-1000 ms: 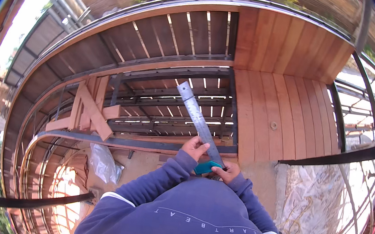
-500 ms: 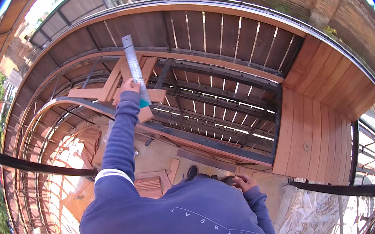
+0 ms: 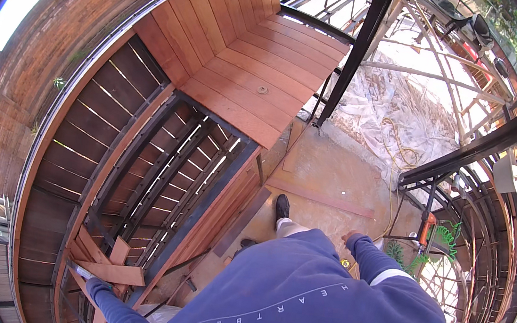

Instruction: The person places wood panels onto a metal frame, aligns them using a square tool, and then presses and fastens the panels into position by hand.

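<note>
My left hand (image 3: 96, 286) reaches far out to the lower left in a blue sleeve and grips the end of a flat metal ruler (image 3: 79, 269). The ruler lies against short loose wooden boards (image 3: 118, 271) on a black steel frame (image 3: 164, 169). My right hand (image 3: 348, 237) hangs at my right side over the concrete floor (image 3: 335, 171), fingers slightly curled; whether it holds anything is too small to tell. A small yellow object (image 3: 345, 262) shows just below it. My black shoe (image 3: 282, 206) stands on the floor.
Reddish deck boards (image 3: 257, 64) cover the frame's far part, with a curved brick wall (image 3: 47, 45) beyond. A long plank (image 3: 322, 198) lies on the floor. A black post (image 3: 359, 51), plastic sheeting (image 3: 408, 96), an orange tool (image 3: 425, 230) and a green coil (image 3: 444, 239) are at right.
My head has turned, so the frame swung to the left. My left hand carried the metal ruler from raised in front down to the lower left. My right hand dropped to my side.
</note>
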Motion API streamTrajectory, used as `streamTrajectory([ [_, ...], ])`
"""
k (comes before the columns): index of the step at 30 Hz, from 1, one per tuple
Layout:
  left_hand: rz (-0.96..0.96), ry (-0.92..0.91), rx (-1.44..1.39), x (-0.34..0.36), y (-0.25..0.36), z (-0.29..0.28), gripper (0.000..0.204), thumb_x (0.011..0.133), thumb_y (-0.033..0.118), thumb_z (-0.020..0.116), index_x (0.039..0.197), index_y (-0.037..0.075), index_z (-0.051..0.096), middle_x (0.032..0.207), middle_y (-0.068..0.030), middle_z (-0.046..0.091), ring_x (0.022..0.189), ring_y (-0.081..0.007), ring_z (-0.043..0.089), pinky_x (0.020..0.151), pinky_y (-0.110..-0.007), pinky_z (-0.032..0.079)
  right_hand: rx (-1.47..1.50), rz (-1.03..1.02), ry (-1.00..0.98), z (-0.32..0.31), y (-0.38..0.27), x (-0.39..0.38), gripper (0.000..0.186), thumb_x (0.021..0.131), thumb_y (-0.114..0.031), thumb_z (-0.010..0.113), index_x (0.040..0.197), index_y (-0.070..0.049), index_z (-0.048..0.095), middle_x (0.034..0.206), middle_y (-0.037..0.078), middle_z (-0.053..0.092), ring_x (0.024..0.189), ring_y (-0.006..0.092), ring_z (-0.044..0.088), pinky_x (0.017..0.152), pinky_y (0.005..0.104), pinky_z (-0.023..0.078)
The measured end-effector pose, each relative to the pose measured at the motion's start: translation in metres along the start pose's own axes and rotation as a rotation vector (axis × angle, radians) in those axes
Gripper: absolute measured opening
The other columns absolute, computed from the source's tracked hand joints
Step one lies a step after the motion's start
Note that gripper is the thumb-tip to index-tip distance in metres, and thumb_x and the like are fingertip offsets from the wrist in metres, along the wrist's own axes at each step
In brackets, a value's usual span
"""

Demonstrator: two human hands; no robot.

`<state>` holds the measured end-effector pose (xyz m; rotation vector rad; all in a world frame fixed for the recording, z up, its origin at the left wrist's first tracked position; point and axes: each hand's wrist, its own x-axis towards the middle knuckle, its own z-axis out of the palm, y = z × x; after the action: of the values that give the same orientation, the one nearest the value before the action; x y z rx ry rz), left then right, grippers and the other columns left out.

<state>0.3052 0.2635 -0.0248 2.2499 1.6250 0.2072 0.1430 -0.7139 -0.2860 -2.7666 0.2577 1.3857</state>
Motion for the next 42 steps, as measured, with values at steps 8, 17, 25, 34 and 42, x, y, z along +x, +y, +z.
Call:
streamTrajectory([
  [8, -0.035, 0.043, 0.122, -0.049, 0.021, -0.011, 0.034, 0.081, 0.021, 0.056, 0.109, 0.003, 0.056, 0.100, -0.0135, 0.061, 0.091, -0.0250, 0.059, 0.080, -0.033, 0.046, 0.579, 0.339, -0.076, -0.070, -0.042, -0.120, 0.043, 0.077, -0.042, 0.055, 0.103, -0.009, 0.062, 0.105, 0.015, 0.061, 0.100, 0.0291, 0.056, 0.085, 0.0389, 0.043],
  [17, 0.080, 0.277, -0.063, -0.224, 0.081, -0.010, 0.035, 0.084, 0.025, 0.052, 0.113, 0.005, 0.056, 0.103, -0.0126, 0.062, 0.095, -0.0255, 0.058, 0.083, -0.033, 0.045, 1.080, 0.137, 0.201, -0.110, 0.052, -0.024, 0.030, 0.080, -0.024, 0.056, 0.097, 0.000, 0.062, 0.083, 0.014, 0.065, 0.069, 0.0198, 0.064, 0.065, 0.0319, 0.049],
  [25, 0.199, -0.034, -0.940, -0.465, 0.170, 0.142, 0.017, 0.082, 0.013, 0.059, 0.097, 0.005, 0.060, 0.081, -0.0022, 0.059, 0.066, -0.0084, 0.053, 0.057, -0.021, 0.045, 1.215, 0.124, 0.185, -0.104, 0.191, 0.040, 0.020, 0.081, -0.016, 0.055, 0.088, 0.002, 0.059, 0.076, 0.012, 0.064, 0.063, 0.0188, 0.063, 0.054, 0.0295, 0.049],
  [34, -0.042, -0.590, -1.068, -0.637, 0.239, 0.196, 0.014, 0.086, 0.019, 0.054, 0.093, 0.008, 0.059, 0.080, -0.0017, 0.062, 0.064, -0.0085, 0.057, 0.055, -0.023, 0.047, 1.156, 0.217, 0.024, -0.128, 0.240, 0.085, 0.024, 0.081, -0.018, 0.057, 0.083, 0.005, 0.057, 0.070, 0.014, 0.062, 0.057, 0.0201, 0.062, 0.050, 0.0311, 0.050],
  [42, -0.354, -0.858, -1.161, -0.652, 0.302, 0.243, 0.031, 0.086, 0.035, 0.052, 0.103, 0.008, 0.054, 0.086, -0.0039, 0.061, 0.074, -0.0157, 0.059, 0.064, -0.032, 0.049, 1.355, 0.054, 0.139, -0.243, 0.232, 0.140, 0.021, 0.082, -0.019, 0.057, 0.080, 0.001, 0.056, 0.071, 0.011, 0.061, 0.056, 0.0206, 0.060, 0.048, 0.0306, 0.050],
])
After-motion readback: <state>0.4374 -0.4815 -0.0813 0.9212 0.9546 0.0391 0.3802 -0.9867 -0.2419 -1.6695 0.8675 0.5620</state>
